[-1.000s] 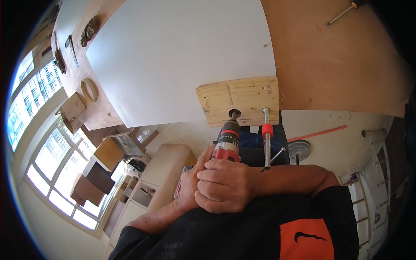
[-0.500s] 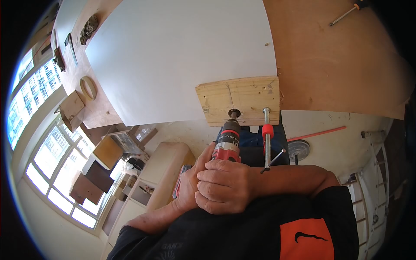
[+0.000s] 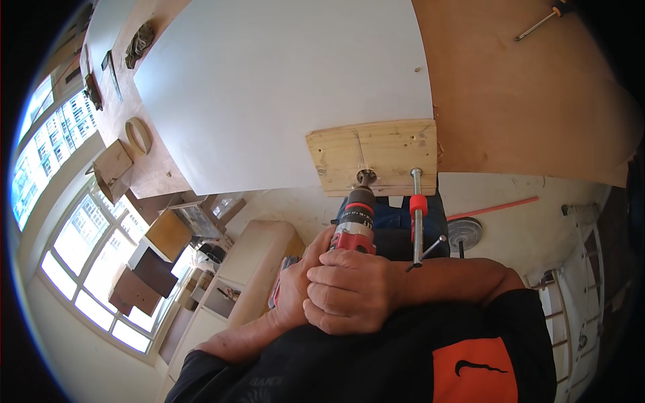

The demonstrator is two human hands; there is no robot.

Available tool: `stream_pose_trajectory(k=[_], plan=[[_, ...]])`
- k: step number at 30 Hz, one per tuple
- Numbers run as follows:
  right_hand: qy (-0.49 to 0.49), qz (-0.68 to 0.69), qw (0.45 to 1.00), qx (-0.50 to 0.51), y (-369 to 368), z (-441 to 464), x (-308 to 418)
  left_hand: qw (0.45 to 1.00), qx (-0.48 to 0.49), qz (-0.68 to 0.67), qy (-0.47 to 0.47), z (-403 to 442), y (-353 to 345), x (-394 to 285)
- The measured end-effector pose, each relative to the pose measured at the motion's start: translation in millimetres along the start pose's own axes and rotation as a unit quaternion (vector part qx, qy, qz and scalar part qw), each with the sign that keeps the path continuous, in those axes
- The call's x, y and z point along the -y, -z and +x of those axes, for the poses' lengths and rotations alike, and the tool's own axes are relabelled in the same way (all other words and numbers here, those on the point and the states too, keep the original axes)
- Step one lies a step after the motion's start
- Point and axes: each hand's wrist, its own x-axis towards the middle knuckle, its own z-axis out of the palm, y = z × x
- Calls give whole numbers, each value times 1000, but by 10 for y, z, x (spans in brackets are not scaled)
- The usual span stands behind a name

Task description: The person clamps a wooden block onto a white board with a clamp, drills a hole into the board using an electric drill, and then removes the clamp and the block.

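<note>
A red and black power drill point(image 3: 354, 228) is between my two hands, its chuck pointing away from my body. My left hand point(image 3: 295, 289) is closed on the drill's body from the left. Over the back of the drill, my right hand point(image 3: 346, 289) is closed with its fingers bent and pressed against my left hand. The bit point(image 3: 366, 178) meets a dark round opening near the front edge of a pale wooden board point(image 3: 336, 151); how deep it sits I cannot tell. A bar clamp point(image 3: 418, 205) with a red sleeve holds the board's right side at the table edge.
Under the board lies a large white sheet point(image 3: 282, 80) on the brown wooden table point(image 3: 510, 101). A screwdriver point(image 3: 537, 23) lies far right, a wooden ring point(image 3: 138, 136) at left. Below are a cabinet point(image 3: 259, 248), a round metal disc point(image 3: 465, 233) and a red strip point(image 3: 500, 207) on the floor.
The whole view has shifted slightly, with the board and clamp a little further right. Both hands keep their hold on the drill, and the bit stays at the same opening.
</note>
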Motion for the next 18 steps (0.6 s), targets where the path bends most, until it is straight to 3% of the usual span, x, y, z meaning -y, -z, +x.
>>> stream_pose_trajectory(k=[8,11,13,16,18], plan=[[-9,13,1000,-7,10,-22,7,999,31,-38,3,-75,-162,332],[-7,19,1000,-7,17,-28,3,994,42,104,7,-105,-239,348],[-4,15,1000,-10,20,-24,-4,992,37,123,7,-80,-212,259],[-3,18,1000,-11,14,-10,-12,1000,28,9,8,-36,-62,62],[-3,16,1000,-10,13,-6,-16,999,15,26,14,-21,15,-35]])
